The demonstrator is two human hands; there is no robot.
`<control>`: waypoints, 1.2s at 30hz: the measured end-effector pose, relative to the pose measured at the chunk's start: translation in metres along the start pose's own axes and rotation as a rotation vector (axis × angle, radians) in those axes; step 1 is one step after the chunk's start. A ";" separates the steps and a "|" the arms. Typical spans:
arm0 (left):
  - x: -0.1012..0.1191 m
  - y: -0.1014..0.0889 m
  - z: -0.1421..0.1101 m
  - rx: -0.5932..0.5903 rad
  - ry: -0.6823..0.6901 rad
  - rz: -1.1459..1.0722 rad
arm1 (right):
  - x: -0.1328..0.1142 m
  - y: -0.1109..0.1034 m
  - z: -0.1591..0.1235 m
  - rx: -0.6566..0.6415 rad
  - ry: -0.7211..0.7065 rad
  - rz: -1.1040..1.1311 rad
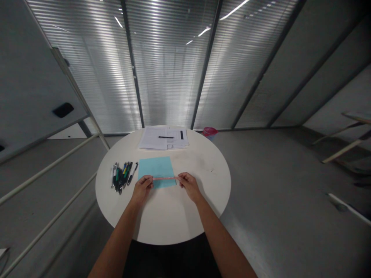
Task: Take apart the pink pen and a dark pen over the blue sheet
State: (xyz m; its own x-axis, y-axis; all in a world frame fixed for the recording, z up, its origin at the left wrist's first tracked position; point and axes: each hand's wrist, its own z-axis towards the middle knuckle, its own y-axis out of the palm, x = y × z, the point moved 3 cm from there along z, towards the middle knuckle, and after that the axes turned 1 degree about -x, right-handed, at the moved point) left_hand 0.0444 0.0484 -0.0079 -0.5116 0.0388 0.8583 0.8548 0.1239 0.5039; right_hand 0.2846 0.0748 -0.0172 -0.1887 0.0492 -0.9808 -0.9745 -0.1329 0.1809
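Note:
A thin pink strip [164, 178] is held straight and level between my two hands, over a light blue sheet [156, 166] on the round white table. My left hand [144, 188] pinches its left end between thumb and fingers. At the other end, my right hand [188, 183] is closed on the strip in the same way. I cannot make out whether the strip is paper or a band. Several pens [123, 175] lie in a loose pile left of the blue sheet.
Stacked white papers [153, 138] lie at the table's far edge, with a black pen [166, 137] on top. A pink bin [210, 131] stands on the floor behind the round table [162, 227]. At left is a whiteboard stand's metal frame [78, 92].

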 end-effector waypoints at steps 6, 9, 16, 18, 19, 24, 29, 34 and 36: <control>0.001 0.000 -0.001 -0.020 -0.001 0.002 | -0.001 0.001 0.001 -0.006 0.022 -0.007; 0.001 0.001 -0.001 -0.022 -0.002 -0.001 | -0.001 0.002 0.001 -0.005 0.031 0.004; 0.000 0.001 0.000 -0.005 -0.014 -0.021 | 0.001 0.001 0.001 -0.015 0.031 0.040; 0.000 0.001 0.000 0.001 -0.020 -0.029 | 0.001 0.001 0.000 -0.021 0.021 0.043; 0.001 0.001 0.000 0.004 -0.021 -0.029 | 0.001 0.001 0.000 -0.024 0.018 0.044; 0.000 0.002 0.000 0.006 -0.016 -0.019 | 0.001 0.000 -0.001 -0.040 0.018 0.054; -0.001 0.000 0.001 0.009 -0.016 -0.010 | 0.003 -0.001 0.000 -0.043 0.047 0.052; -0.001 0.000 0.001 0.012 -0.021 0.012 | 0.001 0.000 0.000 -0.050 0.019 0.056; 0.000 0.001 0.000 -0.001 -0.015 0.020 | 0.000 0.001 0.000 -0.054 0.015 0.044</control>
State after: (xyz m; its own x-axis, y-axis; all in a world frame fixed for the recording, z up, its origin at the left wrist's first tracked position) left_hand 0.0450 0.0486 -0.0077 -0.4954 0.0562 0.8668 0.8651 0.1221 0.4865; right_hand 0.2838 0.0746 -0.0170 -0.2295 0.0273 -0.9729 -0.9571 -0.1880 0.2205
